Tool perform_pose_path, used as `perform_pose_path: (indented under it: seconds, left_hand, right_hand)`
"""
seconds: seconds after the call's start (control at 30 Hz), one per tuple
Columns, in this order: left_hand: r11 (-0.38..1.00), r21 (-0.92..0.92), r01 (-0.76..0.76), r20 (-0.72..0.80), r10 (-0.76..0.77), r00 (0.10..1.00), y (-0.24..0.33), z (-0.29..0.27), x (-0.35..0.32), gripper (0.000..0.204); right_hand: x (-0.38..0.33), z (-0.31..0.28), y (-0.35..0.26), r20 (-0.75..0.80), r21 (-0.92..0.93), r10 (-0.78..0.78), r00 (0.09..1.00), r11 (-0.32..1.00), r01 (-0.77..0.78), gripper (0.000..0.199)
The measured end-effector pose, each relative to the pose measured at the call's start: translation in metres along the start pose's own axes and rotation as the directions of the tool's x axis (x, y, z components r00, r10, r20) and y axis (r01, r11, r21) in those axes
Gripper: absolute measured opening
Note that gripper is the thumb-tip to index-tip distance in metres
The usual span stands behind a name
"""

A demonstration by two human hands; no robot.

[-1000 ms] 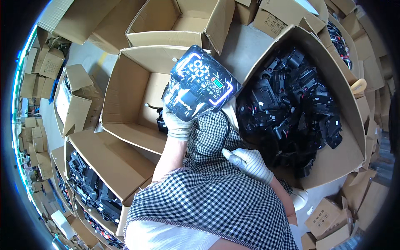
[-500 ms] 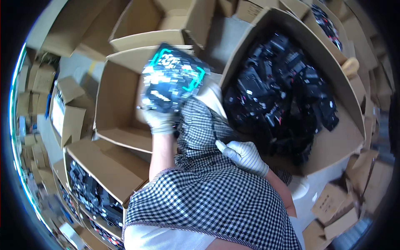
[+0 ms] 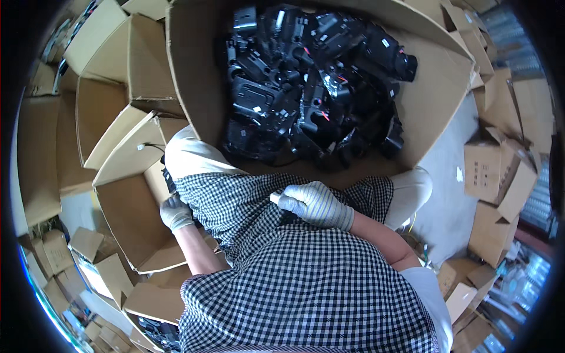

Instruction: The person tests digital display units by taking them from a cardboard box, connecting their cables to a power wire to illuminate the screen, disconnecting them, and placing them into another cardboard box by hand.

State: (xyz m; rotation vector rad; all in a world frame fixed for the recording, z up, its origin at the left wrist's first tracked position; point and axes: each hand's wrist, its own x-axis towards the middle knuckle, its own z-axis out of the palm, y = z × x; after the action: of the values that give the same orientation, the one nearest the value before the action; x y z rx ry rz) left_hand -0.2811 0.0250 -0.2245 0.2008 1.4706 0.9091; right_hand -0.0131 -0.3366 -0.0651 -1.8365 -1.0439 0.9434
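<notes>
Your left hand (image 3: 175,213) is curling loosely beside the open brown box (image 3: 126,226), gripping nothing. Your right hand (image 3: 315,203) is pinching a small pale piece (image 3: 274,198) on your lap.

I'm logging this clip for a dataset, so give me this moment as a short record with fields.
setting: floor crowded with open cardboard boxes
left hand: gloved, lowered at the edge of the open box by the left knee
right hand: gloved, resting on the checked lap, something small and pale at the fingertips
large box: ahead, heaped with black plastic parts
</notes>
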Motion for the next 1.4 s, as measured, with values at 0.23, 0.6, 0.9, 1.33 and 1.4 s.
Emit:
perform_pose_path:
  seconds: [0.23, 0.6, 0.9, 1.33, 1.4]
  left_hand:
    - [-0.047, 0.018, -0.999, 0.907, 0.421, -0.004, -0.082, 0.184, -0.236, 0.027]
    - [0.002, 0.421, -0.907, 0.890, -0.193, 0.413, -0.312, 0.211, -0.163, 0.048]
    - [0.775, 0.001, -0.632, 0.997, -0.048, -0.056, -0.162, 0.200, -0.316, 0.049]
    - [0.595, -0.233, -0.769, 0.969, 0.079, -0.232, -0.116, 0.178, -0.323, 0.058]
    - [0.466, -0.155, -0.871, 0.976, -0.065, -0.208, -0.111, 0.173, -0.317, 0.056]
  right_hand:
    - [-0.024, -0.006, 0.026, -0.142, 0.039, 0.046, 0.989, 0.998, -0.041, 0.050]
    - [-0.052, -0.023, 0.023, -0.266, 0.014, -0.031, 0.963, 0.999, 0.036, 0.046]
    - [-0.050, -0.055, -0.005, -0.462, 0.227, 0.087, 0.883, 0.974, 0.023, 0.026]
    - [-0.022, -0.119, -0.082, -0.324, 0.592, 0.050, 0.945, 0.789, 0.161, 0.031]
    - [-0.013, -0.118, -0.092, -0.330, 0.370, -0.020, 0.944, 0.917, 0.149, 0.026]
